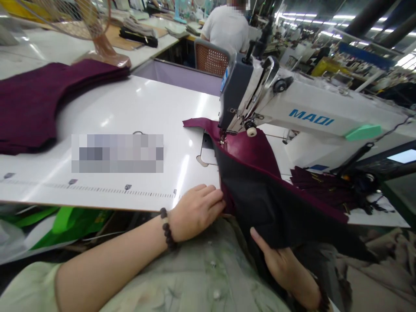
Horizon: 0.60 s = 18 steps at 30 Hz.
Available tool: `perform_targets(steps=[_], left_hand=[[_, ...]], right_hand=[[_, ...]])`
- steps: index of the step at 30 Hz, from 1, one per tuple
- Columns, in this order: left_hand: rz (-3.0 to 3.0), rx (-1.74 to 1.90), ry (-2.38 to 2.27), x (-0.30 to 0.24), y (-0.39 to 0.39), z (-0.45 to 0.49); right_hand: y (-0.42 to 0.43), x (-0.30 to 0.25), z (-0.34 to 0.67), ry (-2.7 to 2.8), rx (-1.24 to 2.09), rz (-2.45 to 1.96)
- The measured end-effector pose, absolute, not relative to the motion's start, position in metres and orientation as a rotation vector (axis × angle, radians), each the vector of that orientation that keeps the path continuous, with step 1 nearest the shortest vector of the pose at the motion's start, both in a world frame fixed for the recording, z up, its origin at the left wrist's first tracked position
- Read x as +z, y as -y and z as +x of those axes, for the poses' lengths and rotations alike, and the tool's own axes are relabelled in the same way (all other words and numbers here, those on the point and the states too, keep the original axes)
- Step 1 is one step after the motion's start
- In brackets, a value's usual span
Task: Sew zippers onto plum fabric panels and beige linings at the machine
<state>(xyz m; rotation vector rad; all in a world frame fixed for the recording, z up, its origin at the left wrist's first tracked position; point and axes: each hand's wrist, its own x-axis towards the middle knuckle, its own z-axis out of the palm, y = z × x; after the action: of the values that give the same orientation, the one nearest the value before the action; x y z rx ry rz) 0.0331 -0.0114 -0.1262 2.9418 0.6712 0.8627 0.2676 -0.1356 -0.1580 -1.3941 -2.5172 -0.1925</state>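
A maroon fabric piece with a dark lining (260,190) runs from under the needle of a white sewing machine (302,112) down over the table's front edge into my lap. My left hand (195,210) rests at the table edge, its fingers pinched on the fabric's left edge. Lower down, my right hand (279,260) grips the hanging end of the same piece, thumb on top and the fingers hidden beneath the cloth. A dark bead bracelet circles my left wrist.
A stack of maroon fabric (39,99) lies at the far left of the white table (130,117), behind it a fan base (104,47). More maroon pieces (321,186) lie right of the machine. A person in white (227,26) sits beyond on a chair.
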Motion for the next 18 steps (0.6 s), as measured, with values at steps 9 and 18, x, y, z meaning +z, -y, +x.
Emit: perform_targets(steps=[9, 18], left_hand=[[2.858, 1.093, -0.542, -0.132, 0.015, 0.045], [2.855, 1.126, -0.523, -0.127, 0.014, 0.054]], right_hand=[[0.132, -0.152, 0.273, 2.21, 0.474, -1.517], [0.135, -0.167, 0.305, 1.537, 0.781, -1.809]])
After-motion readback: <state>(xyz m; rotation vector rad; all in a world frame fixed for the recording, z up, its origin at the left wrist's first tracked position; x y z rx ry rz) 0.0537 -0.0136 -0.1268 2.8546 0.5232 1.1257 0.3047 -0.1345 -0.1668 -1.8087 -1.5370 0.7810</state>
